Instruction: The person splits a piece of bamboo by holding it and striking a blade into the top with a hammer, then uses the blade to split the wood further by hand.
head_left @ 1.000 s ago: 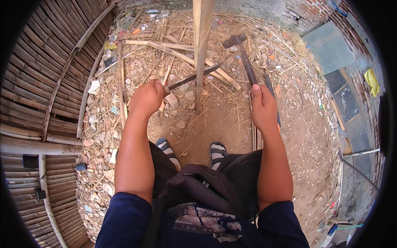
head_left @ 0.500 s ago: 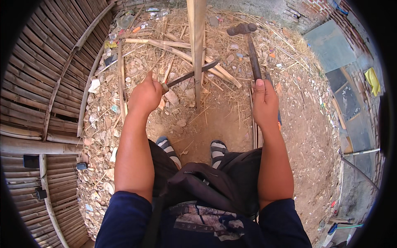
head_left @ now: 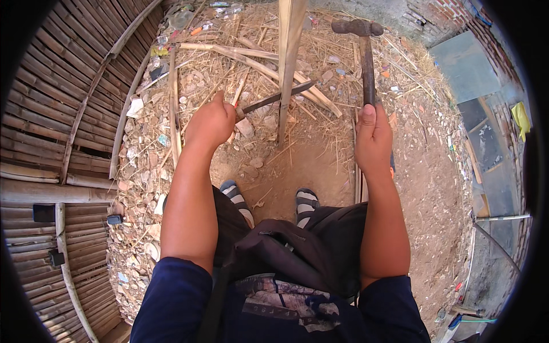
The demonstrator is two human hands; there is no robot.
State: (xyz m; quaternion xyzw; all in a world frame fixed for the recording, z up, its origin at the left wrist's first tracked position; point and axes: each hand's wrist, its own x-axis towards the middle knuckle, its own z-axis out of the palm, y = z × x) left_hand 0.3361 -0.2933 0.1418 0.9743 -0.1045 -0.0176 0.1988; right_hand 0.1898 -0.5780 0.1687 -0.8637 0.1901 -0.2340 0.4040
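Straw-littered dirt ground; left hand fisted on flat dark metal blade set against upright pale bamboo pole between hands; right hand gripping raised dark wooden-handled hammer.

A dark metal blade, long and narrow, is lying nearly level, tilting up to the right, its tip touching the upright bamboo pole. The pale, split pole is standing planted in the dirt. A hammer with a dark wooden handle is pointing upward, its rusty iron head sitting crosswise at the top.
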